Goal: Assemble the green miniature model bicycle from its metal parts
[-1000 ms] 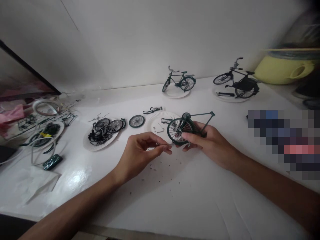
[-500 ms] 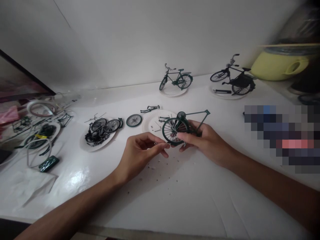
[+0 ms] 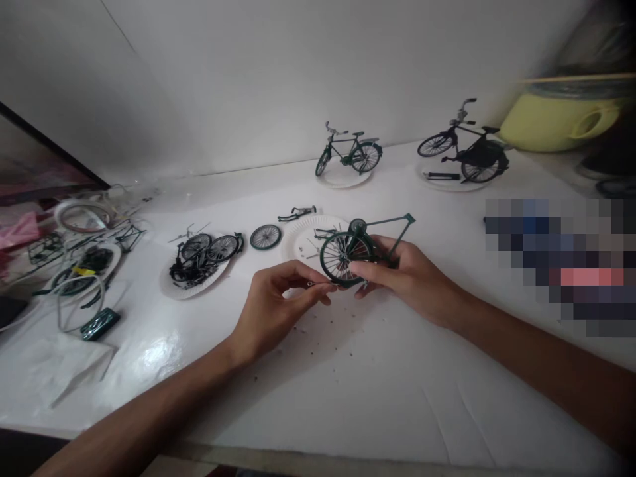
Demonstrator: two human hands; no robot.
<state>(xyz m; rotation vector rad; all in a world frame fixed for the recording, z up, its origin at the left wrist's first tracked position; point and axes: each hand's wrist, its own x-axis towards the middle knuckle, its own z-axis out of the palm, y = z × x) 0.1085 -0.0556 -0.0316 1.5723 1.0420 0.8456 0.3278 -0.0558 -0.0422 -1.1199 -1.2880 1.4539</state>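
Note:
My right hand [image 3: 405,275] is closed around a dark green model bicycle frame [image 3: 390,220] with one spoked wheel [image 3: 345,258] fitted. The frame is held upside down, its thumb against the spokes. At the lower left of the tyre, my left hand [image 3: 285,298] pinches a thin small metal piece [image 3: 311,284] with a loop at one end. The piece's other end is hidden by the fingers. Behind the wheel lies a white paper plate [image 3: 297,238] with small metal parts. A loose spoked wheel [image 3: 265,236] and a handlebar part [image 3: 298,213] lie to its left.
Two assembled model bicycles [image 3: 350,151] [image 3: 464,149] stand on plates by the wall. Black bicycle parts [image 3: 191,271] fill a plate at left, with green parts [image 3: 77,275] and tubing [image 3: 58,301] beyond. Tiny bits dot the table [image 3: 377,397]. A yellow pot [image 3: 546,119] stands back right.
The view has shifted slightly. Both hands keep their grips, and the left fingertips stay at the wheel's lower edge.

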